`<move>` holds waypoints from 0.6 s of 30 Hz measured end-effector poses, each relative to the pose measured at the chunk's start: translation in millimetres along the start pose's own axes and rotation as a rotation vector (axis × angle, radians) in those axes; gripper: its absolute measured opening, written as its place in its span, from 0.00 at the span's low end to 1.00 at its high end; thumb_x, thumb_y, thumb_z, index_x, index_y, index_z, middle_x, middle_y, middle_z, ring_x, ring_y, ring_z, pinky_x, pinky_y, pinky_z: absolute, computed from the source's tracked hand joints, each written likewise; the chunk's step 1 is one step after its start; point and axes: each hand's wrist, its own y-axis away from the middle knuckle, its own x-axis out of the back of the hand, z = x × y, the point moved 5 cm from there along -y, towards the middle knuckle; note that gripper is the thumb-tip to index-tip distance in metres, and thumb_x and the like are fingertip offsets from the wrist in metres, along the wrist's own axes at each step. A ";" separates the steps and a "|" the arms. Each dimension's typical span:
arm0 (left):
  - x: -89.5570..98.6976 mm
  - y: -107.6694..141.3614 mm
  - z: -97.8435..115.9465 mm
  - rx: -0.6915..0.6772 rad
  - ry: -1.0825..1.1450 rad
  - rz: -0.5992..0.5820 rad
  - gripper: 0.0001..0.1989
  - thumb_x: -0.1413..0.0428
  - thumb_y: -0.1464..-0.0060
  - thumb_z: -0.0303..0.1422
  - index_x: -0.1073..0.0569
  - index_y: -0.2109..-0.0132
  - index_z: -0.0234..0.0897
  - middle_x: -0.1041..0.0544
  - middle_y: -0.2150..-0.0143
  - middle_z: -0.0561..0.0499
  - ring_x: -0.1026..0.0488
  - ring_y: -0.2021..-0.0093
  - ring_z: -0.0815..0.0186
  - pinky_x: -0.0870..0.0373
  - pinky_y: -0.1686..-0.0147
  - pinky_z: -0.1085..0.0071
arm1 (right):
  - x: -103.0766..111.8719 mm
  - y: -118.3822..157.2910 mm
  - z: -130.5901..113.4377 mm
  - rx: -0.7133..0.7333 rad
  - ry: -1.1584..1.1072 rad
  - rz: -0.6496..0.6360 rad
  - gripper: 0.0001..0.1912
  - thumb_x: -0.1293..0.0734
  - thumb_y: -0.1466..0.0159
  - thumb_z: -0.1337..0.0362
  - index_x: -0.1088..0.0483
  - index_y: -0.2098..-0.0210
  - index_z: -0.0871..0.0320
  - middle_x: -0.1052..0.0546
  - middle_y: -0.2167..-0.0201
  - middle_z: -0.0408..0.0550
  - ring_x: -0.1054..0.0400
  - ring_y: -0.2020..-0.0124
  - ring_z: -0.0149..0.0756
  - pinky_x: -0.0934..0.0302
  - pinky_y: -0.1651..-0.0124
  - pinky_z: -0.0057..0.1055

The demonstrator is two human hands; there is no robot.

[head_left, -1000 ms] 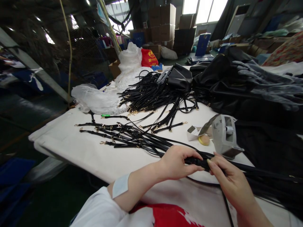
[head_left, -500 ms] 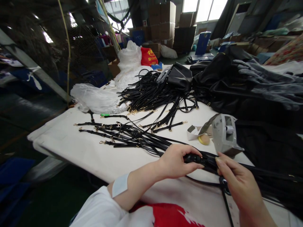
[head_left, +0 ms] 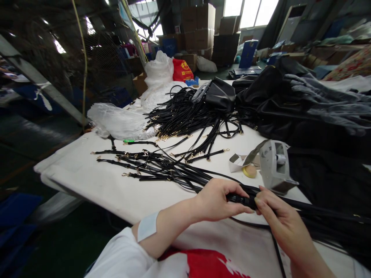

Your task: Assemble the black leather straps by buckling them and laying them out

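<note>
My left hand (head_left: 216,199) is curled around a black strap bundle (head_left: 239,199), thumb below it and fingers above. Close by on the right, my right hand (head_left: 275,210) pinches the end of the same bundle between thumb and fingers. A thin black strap (head_left: 276,247) hangs down below my right hand. Long black straps (head_left: 162,166) with gold clips spread over the white table (head_left: 95,185) to the left of my hands. Behind them lies a bigger pile of black straps (head_left: 182,112).
A grey tape dispenser (head_left: 275,166) stands just beyond my right hand, beside a yellow-edged roll (head_left: 249,171). Clear plastic bags (head_left: 118,121) lie at the back left. Black material (head_left: 324,173) and grey gloves (head_left: 319,92) cover the right side.
My right hand has moved left, closer to my left hand, along the black bundle. The ring seen beneath my right hand is no longer visible. My left hand has barely shifted.
</note>
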 end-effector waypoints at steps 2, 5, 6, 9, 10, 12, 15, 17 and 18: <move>-0.8 -0.3 1.6 -0.007 0.009 -0.016 0.16 0.31 0.56 0.38 0.19 0.62 0.32 0.20 0.70 0.51 0.33 0.74 0.74 0.38 0.73 0.78 | -1.4 -0.4 -1.7 0.025 -0.010 -0.034 0.13 0.40 0.30 0.63 0.38 0.72 0.54 0.34 0.74 0.37 0.36 0.69 0.30 0.55 0.31 0.38; -0.7 -1.5 3.4 -0.027 -0.033 -0.010 0.16 0.32 0.55 0.39 0.19 0.62 0.32 0.22 0.72 0.53 0.37 0.77 0.76 0.41 0.76 0.79 | -3.8 0.3 -5.6 0.062 -0.008 -0.079 0.11 0.41 0.30 0.64 0.37 0.70 0.54 0.34 0.72 0.37 0.35 0.70 0.30 0.57 0.31 0.41; -0.7 -2.0 4.1 -0.041 -0.055 -0.011 0.15 0.32 0.54 0.39 0.19 0.62 0.32 0.22 0.72 0.53 0.38 0.77 0.76 0.41 0.76 0.79 | -4.3 0.8 -6.9 0.070 -0.004 -0.087 0.10 0.41 0.29 0.64 0.37 0.69 0.53 0.33 0.71 0.38 0.35 0.69 0.30 0.57 0.31 0.41; -0.7 -3.4 5.1 -0.071 -0.111 -0.039 0.14 0.33 0.52 0.39 0.19 0.62 0.33 0.21 0.71 0.52 0.35 0.76 0.75 0.41 0.75 0.78 | -3.8 1.5 -10.0 0.087 0.007 -0.090 0.09 0.42 0.29 0.65 0.36 0.67 0.53 0.31 0.69 0.39 0.34 0.66 0.31 0.59 0.31 0.40; -0.9 -3.6 5.2 -0.076 -0.118 -0.058 0.14 0.33 0.52 0.39 0.19 0.62 0.33 0.21 0.70 0.52 0.34 0.75 0.75 0.40 0.75 0.78 | -3.4 1.3 -10.7 0.091 0.011 -0.094 0.09 0.42 0.29 0.66 0.36 0.67 0.53 0.32 0.69 0.38 0.34 0.66 0.31 0.59 0.31 0.40; -1.7 -3.4 5.8 -0.083 -0.121 -0.099 0.14 0.33 0.52 0.39 0.19 0.61 0.33 0.20 0.69 0.51 0.33 0.74 0.74 0.40 0.75 0.79 | -3.7 0.4 -11.9 0.108 0.019 -0.122 0.09 0.43 0.29 0.66 0.37 0.67 0.53 0.33 0.70 0.38 0.34 0.67 0.30 0.59 0.31 0.39; -4.1 -2.5 6.8 -0.085 -0.111 -0.142 0.14 0.34 0.52 0.39 0.18 0.60 0.34 0.19 0.69 0.51 0.32 0.74 0.74 0.40 0.75 0.79 | -5.0 -1.0 -13.6 0.132 0.040 -0.159 0.10 0.42 0.30 0.66 0.37 0.68 0.53 0.34 0.71 0.38 0.34 0.68 0.30 0.58 0.32 0.38; -6.3 -1.8 5.9 -0.071 -0.113 -0.140 0.14 0.34 0.51 0.39 0.18 0.61 0.34 0.20 0.69 0.51 0.33 0.75 0.74 0.41 0.75 0.79 | -4.7 -0.9 -15.9 0.138 0.042 -0.136 0.10 0.42 0.29 0.66 0.38 0.68 0.53 0.34 0.72 0.38 0.35 0.69 0.30 0.57 0.33 0.38; -7.7 -1.3 4.8 -0.062 -0.122 -0.133 0.14 0.34 0.51 0.40 0.18 0.61 0.34 0.20 0.70 0.51 0.34 0.76 0.74 0.41 0.75 0.78 | -4.4 -0.4 -17.7 0.140 0.036 -0.115 0.10 0.43 0.29 0.67 0.38 0.68 0.53 0.35 0.72 0.38 0.36 0.69 0.30 0.56 0.33 0.38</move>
